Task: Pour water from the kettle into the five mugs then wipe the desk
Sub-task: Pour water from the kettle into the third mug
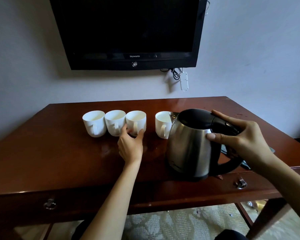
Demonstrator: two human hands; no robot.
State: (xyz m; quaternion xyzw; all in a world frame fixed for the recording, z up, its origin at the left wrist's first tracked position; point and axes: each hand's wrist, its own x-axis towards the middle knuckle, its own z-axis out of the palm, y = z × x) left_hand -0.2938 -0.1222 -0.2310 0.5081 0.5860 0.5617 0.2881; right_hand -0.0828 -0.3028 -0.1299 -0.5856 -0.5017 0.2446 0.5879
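Observation:
Three white mugs stand side by side on the dark wooden desk (59, 153): the left mug (93, 122), the middle mug (114, 122) and the third mug (136, 121). My left hand (130, 147) holds the third mug at its base, thumb on the right, fingers on the left. A fourth mug (161, 125) stands apart to the right. My right hand (235, 137) grips the handle top of the steel kettle (189, 146), which leans left with its spout at the fourth mug's rim. No stream of water shows. The kettle hides whatever lies behind it.
A black television (128, 32) hangs on the wall above the desk, with a white power strip (183, 81) and cables below it. Two metal drawer pulls (49, 204) (240, 183) sit on the desk front. A dark cable lies behind my right wrist. Patterned carpet (180, 226) shows under the desk.

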